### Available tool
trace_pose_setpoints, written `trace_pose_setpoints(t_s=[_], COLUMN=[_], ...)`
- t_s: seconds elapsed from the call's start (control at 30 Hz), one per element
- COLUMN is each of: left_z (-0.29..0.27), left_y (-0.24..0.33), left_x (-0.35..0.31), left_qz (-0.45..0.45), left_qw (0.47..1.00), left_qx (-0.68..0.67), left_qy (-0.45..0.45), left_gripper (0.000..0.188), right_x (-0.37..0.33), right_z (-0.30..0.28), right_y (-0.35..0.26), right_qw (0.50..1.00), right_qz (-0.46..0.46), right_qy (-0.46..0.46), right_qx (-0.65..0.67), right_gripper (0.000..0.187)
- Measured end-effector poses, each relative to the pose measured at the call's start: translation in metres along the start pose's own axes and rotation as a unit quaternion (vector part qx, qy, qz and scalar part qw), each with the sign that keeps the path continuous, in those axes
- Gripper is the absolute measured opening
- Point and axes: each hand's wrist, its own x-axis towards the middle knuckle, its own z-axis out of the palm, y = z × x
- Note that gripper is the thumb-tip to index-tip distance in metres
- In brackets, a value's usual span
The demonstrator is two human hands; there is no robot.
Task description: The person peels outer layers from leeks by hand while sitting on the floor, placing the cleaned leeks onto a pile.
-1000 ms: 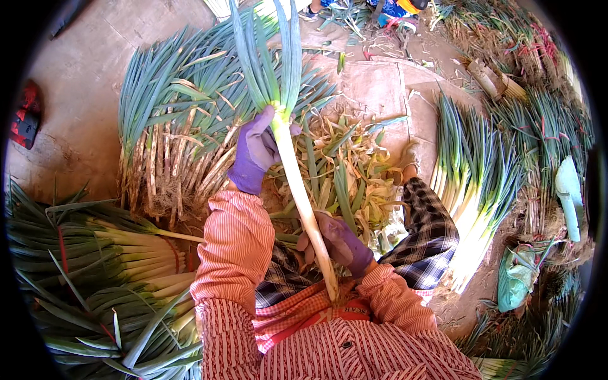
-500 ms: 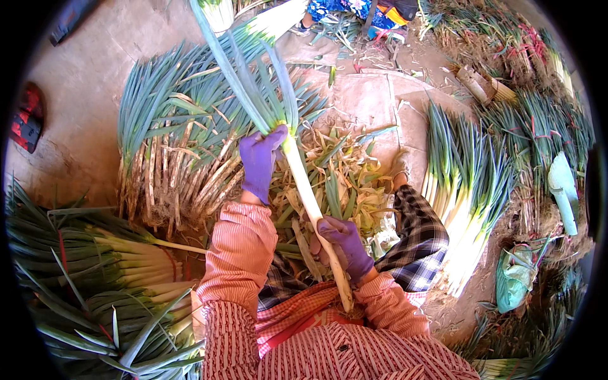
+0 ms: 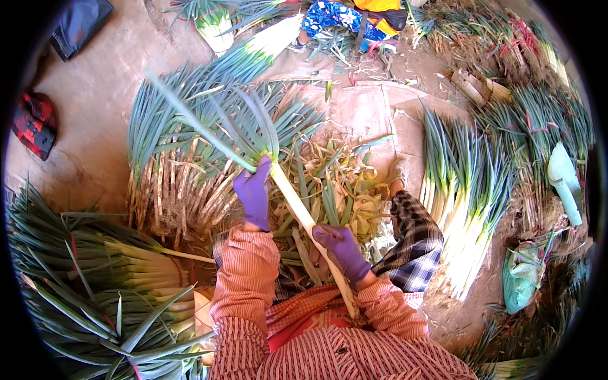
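Observation:
A long green onion [image 3: 292, 201] slants across my lap, its blue-green leaves up and to the left, its root end down by the red checked cloth [image 3: 301, 311]. My left hand [image 3: 253, 195], in a purple glove, is closed around the stalk just below where the leaves fan out. Lower down, my right hand [image 3: 345, 248], also purple-gloved, is closed on the white shank; its fingertips are partly hidden. Under the stalk lies a heap of peeled, yellowed leaves [image 3: 354, 183]. Untrimmed onions with brown roots [image 3: 177, 183] lie beyond my left hand.
Clean white-shanked onions [image 3: 465, 196] lie on the right beside my checked trouser leg [image 3: 418, 244]. Tied bundles [image 3: 149, 263] are stacked at lower left. A green bag [image 3: 522, 278] sits at far right. A person in blue flowered clothing [image 3: 332, 18] is at the top.
The onion's leafy end has swung a little lower and to the left with my left hand. My right hand stays on the shank, slightly lower. The view has shifted somewhat.

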Motion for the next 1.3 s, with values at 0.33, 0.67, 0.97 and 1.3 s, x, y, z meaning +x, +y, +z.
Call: trace_pose_setpoints(t_s=[0.33, 0.67, 0.97, 1.3], left_z=[-0.026, 0.010, 0.022, 0.024], left_y=[-0.023, 0.010, 0.016, 0.006], left_x=[-0.161, 0.005, 0.017, 0.021], left_qz=[-0.384, 0.107, -0.293, -0.228], left_qw=[0.891, 0.975, 0.913, 0.951], left_qx=[0.042, 0.196, -0.034, -0.009], left_qy=[-0.238, -0.013, -0.281, -0.209], left_gripper=[0.021, 0.036, 0.028, 0.020], right_x=[0.038, -0.027, -0.010, 0.092], right_z=[-0.052, -0.031, -0.061, 0.018], right_y=[0.032, 0.016, 0.073, -0.056], right_qw=[0.980, 0.994, 0.994, 0.590], right_qz=[-0.102, -0.013, -0.034, -0.435], right_qy=[0.084, 0.070, -0.049, 0.062], right_qx=[-0.150, -0.080, 0.092, -0.677], right_gripper=[0.027, 0.035, 0.040, 0.024])
